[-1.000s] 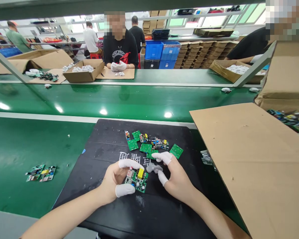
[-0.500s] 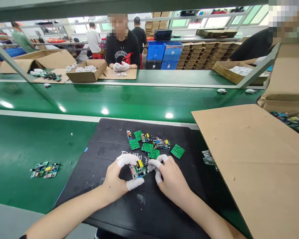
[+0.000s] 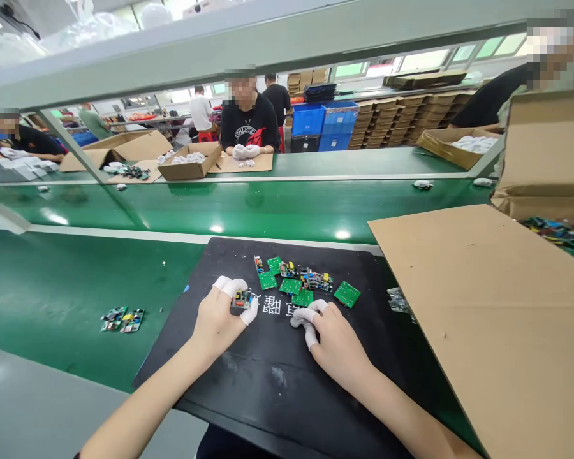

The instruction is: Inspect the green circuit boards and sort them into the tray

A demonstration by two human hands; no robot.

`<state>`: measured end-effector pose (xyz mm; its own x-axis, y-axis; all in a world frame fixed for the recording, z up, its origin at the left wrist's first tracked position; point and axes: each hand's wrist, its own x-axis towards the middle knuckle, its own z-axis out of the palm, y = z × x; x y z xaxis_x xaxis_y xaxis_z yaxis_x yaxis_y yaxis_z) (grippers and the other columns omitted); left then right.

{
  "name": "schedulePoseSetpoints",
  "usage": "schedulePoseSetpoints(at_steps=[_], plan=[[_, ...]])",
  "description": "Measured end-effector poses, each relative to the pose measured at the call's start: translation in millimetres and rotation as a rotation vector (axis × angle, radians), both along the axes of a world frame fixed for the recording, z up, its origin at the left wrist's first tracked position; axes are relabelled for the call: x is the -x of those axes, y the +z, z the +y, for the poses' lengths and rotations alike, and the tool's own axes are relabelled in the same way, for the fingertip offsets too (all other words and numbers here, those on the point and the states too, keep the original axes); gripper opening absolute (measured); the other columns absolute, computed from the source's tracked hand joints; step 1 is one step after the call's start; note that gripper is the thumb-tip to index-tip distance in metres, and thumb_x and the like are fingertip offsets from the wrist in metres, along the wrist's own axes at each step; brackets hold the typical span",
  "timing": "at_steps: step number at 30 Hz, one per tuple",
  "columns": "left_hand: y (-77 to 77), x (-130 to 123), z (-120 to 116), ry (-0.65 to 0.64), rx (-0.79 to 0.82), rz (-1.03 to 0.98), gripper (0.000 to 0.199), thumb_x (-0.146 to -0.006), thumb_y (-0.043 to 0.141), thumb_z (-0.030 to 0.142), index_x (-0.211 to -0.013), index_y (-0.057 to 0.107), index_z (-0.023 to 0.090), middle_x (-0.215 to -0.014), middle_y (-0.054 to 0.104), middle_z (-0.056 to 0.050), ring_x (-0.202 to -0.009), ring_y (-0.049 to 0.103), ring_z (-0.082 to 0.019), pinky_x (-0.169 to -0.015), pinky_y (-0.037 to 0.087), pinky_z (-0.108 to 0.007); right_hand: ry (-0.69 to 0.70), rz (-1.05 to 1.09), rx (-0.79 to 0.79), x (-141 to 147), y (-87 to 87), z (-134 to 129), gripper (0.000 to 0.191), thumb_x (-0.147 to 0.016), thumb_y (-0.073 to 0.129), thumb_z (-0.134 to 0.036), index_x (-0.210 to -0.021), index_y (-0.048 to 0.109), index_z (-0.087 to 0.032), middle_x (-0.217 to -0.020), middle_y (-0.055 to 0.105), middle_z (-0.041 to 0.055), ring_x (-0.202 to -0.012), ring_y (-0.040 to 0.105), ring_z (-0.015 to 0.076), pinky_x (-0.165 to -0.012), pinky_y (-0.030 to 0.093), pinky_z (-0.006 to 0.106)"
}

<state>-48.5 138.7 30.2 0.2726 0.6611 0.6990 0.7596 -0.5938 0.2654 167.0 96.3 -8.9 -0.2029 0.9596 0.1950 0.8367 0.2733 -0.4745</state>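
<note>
My left hand [image 3: 220,312], with white finger cots on the fingertips, grips a small circuit board [image 3: 242,299] between thumb and fingers above the black mat [image 3: 249,382]. Dark parts and a bit of yellow show on that board. My right hand [image 3: 332,331], also in finger cots, is closed with thumb and fingertips together over the mat; what it pinches, if anything, is too small to tell. Just beyond it lies a group of circuit boards [image 3: 291,286], some green side up, others with components showing. One green board [image 3: 347,294] sits apart at their right.
Two circuit boards [image 3: 123,320] lie left of the mat on the green bench. A large cardboard flap [image 3: 478,306] slants along the right, beside a carton of boards [image 3: 564,236]. Across the green conveyor [image 3: 268,207], a person [image 3: 249,124] works near a box of white pieces [image 3: 190,167].
My left hand has moved left and away from the right hand, taking the circuit board with it and tilting it. My right hand stays nearly in place. The camera view has shifted.
</note>
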Motion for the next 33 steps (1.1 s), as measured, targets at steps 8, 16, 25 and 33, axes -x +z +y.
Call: schedulePoseSetpoints(at_steps=[8,16,25,33], plan=[[16.6,-2,-25,-0.166,-0.043,-0.021,0.008,-0.086,0.058,0.024,-0.087,0.052,0.018,-0.071,0.052,0.001,-0.056,0.048,-0.008,-0.053,0.041,-0.017,0.067,0.090,-0.107,-5,-1.7,0,0.041,-0.073,0.045,0.002,-0.097,0.069,-0.023,-0.092,0.063,0.0073,-0.080,0.054,0.0216,-0.072,0.051,0.036],[-15.8,-21,1,-0.470,-0.129,0.262,0.011,-0.092,0.047,0.027,-0.089,0.052,0.018,-0.066,0.056,-0.001,-0.055,0.053,-0.013,-0.050,0.040,-0.021,0.157,0.438,-0.464,6,14.2,-11,0.038,-0.083,0.054,-0.010,-0.116,0.059,-0.028,-0.098,0.063,0.0042,-0.088,0.058,0.0177,-0.075,0.053,0.032],[-49.7,-25,-3,-0.478,0.333,0.098,0.026,-0.070,0.065,0.015,-0.084,0.044,0.022,-0.063,0.051,0.008,-0.049,0.046,-0.008,-0.047,0.036,-0.018,0.185,0.337,-0.379,6,5.6,-8,0.020,-0.081,0.060,-0.012,-0.097,0.066,-0.023,-0.091,0.065,0.0054,-0.082,0.058,0.0169,-0.072,0.054,0.030],[-52.8,-24,-4,-0.487,0.417,0.156,0.027,-0.070,0.067,0.020,-0.089,0.048,0.023,-0.072,0.058,0.006,-0.057,0.056,-0.011,-0.051,0.041,-0.019,0.181,0.471,-0.227,12,8.6,-10,0.018,-0.079,0.060,-0.009,-0.083,0.068,-0.024,-0.083,0.067,0.0020,-0.077,0.059,0.0150,-0.068,0.052,0.027]])
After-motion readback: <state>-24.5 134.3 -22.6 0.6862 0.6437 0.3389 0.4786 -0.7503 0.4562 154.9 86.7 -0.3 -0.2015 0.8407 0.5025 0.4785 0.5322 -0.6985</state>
